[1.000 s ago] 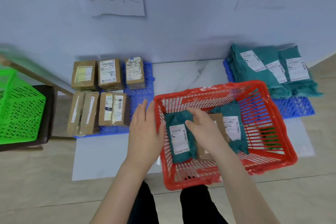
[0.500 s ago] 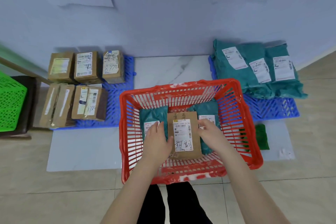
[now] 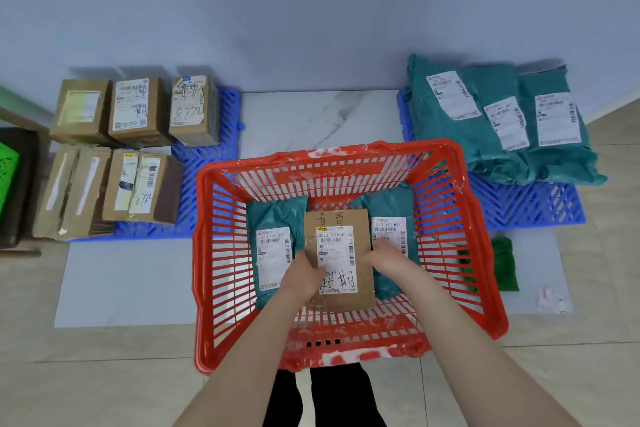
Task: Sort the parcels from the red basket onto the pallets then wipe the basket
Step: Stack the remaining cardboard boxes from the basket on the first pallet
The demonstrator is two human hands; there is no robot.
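The brown parcel (image 3: 338, 255) is sitting in the middle of the red basket (image 3: 329, 154), label up. It is overlapping a teal bag (image 3: 273, 229) on its left and another teal bag (image 3: 391, 208) on its right. Its long axis is running straight away from the person, near end by the wrists and far end towards the wall.

Both hands are working it. The left hand (image 3: 301, 276) is clasping the near left edge, and the right hand (image 3: 384, 258) is taking the right long edge a little further up. The fingers are curling round the card, with their tips hidden behind it, so each hand is holding the parcel from its own side. I can't tell whether it is clear of the bags yet.

Looking outward, the left pallet (image 3: 228, 107) is carrying the cardboard boxes (image 3: 138, 111), so I'm judging this one is heading there, a sideways carry over the basket's left wall. The right pallet (image 3: 519, 204) is taking the teal stack (image 3: 502, 121).
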